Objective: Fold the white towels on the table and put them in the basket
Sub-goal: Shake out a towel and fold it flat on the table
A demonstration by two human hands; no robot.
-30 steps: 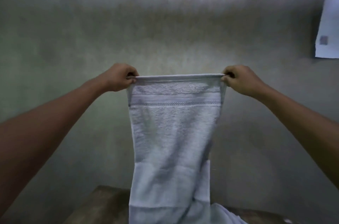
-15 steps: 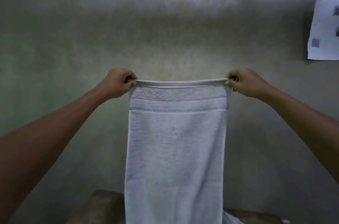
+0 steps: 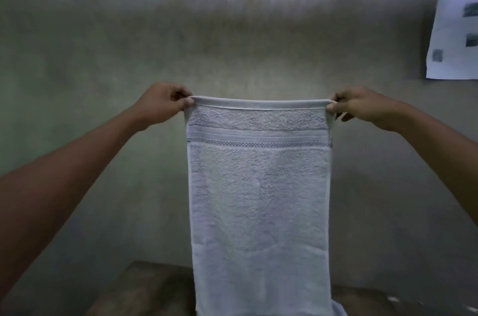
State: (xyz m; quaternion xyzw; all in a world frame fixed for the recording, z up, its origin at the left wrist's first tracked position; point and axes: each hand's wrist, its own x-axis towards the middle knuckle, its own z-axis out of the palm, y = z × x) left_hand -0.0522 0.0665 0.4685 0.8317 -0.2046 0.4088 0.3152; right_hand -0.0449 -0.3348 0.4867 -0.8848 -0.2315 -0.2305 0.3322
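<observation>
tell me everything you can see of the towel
The towel is white terry cloth with a smooth hem along the top and a woven band with a dotted grey stripe below it. It hangs flat and upright, stretched by its two top corners: the left hand pinches one, the right hand the other. Its lower end leaves the frame in front of the brown table.

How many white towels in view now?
1: the towel hangs between left hand and right hand, pinched at its top corners. White cloth beside its bottom edge may be another.
</observation>
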